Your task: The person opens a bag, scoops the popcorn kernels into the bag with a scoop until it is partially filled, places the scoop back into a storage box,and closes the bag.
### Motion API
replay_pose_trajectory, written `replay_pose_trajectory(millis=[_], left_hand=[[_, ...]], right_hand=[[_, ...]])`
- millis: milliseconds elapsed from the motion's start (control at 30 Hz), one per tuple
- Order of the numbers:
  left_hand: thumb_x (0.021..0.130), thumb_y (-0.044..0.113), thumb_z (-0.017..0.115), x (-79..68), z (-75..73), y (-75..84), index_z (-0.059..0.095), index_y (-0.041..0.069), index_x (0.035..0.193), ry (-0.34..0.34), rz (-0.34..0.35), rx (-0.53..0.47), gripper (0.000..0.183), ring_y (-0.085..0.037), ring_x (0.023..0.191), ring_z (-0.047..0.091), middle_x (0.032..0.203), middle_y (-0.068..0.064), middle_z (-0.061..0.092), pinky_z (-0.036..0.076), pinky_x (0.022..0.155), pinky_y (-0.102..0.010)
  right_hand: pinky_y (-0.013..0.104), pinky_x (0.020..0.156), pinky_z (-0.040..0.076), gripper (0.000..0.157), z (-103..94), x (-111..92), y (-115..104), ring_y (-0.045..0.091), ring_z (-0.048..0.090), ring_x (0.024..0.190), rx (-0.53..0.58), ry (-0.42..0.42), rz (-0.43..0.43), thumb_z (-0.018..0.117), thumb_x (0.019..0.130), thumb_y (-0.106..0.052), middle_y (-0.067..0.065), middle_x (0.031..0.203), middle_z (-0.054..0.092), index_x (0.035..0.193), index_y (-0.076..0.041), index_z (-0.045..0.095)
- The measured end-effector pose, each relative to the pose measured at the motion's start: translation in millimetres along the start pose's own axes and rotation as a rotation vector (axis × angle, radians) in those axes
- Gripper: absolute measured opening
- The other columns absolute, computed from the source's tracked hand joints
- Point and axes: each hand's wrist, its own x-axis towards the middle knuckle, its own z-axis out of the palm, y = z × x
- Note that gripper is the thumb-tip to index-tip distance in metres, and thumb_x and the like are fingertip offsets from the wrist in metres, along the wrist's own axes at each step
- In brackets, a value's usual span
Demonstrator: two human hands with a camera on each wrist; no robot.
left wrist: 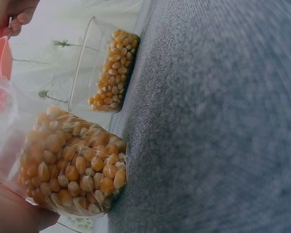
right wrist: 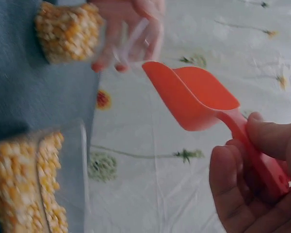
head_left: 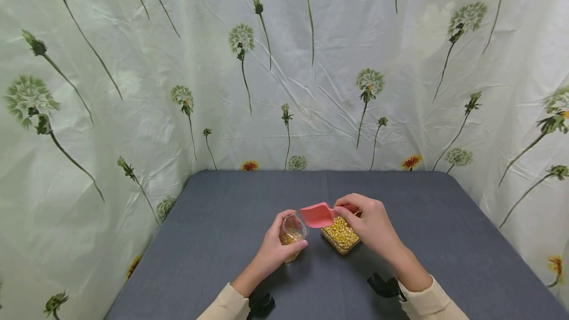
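My left hand [head_left: 274, 246] grips a clear plastic bag [left wrist: 72, 165] partly filled with yellow corn kernels, fingers and thumb around its open upper part. The bag's base is at the table in the left wrist view. My right hand [head_left: 371, 223] pinches the handle of a red plastic scoop [right wrist: 189, 97] between thumb and fingers. At the bag's mouth, the scoop's front lip overlaps the edge in the head view. No kernels show in the scoop's visible hollow. Under the right hand stands a clear rectangular container [head_left: 330, 245] holding more corn kernels [head_left: 340, 231].
A dark grey cloth covers the table [head_left: 213, 241]. Behind it hangs a pale curtain [head_left: 275, 63] printed with dandelions. Black straps [head_left: 262, 305] show by both wrists, near the cream sleeves [head_left: 226, 305].
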Motion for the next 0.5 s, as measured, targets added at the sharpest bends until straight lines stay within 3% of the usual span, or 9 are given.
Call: replay_pose_trajectory(millis=[133, 333, 500], left_hand=[[0.084, 0.021, 0.084, -0.5, 0.5, -2.3, 0.044, 0.03, 0.141, 0.007, 0.0, 0.011, 0.071, -0.018, 0.115, 0.057, 0.123, 0.001, 0.06, 0.047, 0.093, -0.034], [0.086, 0.014, 0.082, -0.2, 0.3, -2.5, 0.044, 0.03, 0.142, 0.0, 0.017, -0.001, 0.07, -0.018, 0.115, 0.056, 0.123, 0.002, 0.06, 0.046, 0.092, -0.034], [0.085, 0.013, 0.082, 0.1, 0.1, -3.0, 0.044, 0.031, 0.141, -0.001, 0.015, -0.002, 0.07, -0.017, 0.116, 0.056, 0.123, 0.003, 0.06, 0.046, 0.094, -0.034]], right_hand=[[0.029, 0.05, 0.045, 0.003, -13.7, 2, 11, 0.01, 0.055, 0.056, 0.012, -0.025, 0.119, 0.076, 0.092, -0.021, -0.009, 0.071, 0.063, 0.092, -0.019, 0.074], [0.031, 0.048, 0.042, 0.007, -27.1, 6, 28, 0.016, 0.053, 0.054, 0.024, -0.071, 0.285, 0.073, 0.095, -0.023, 0.005, 0.063, 0.061, 0.091, -0.017, 0.074], [0.032, 0.05, 0.045, 0.013, -26.8, 6, 45, 0.019, 0.054, 0.055, 0.044, -0.137, 0.398, 0.071, 0.096, -0.021, 0.009, 0.064, 0.06, 0.091, -0.009, 0.073]])
